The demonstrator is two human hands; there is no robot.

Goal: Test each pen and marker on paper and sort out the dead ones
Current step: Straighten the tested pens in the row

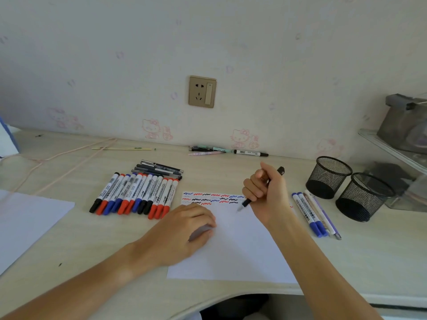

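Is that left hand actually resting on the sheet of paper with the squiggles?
Touching. The head view shows the left hand lying flat on the paper, fingers pressed onto its left part with no gap.

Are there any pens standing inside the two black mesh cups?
No, both mesh cups look empty inside, while the pens lie flat on the desk.

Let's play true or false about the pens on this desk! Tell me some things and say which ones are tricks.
1. The right hand holds a pen over the paper. True.
2. The left hand holds a marker. False: it rests flat on the paper.
3. The mesh cups are stuffed with pens. False: no pens show in them.
4. Squiggles run along the paper's top. True.
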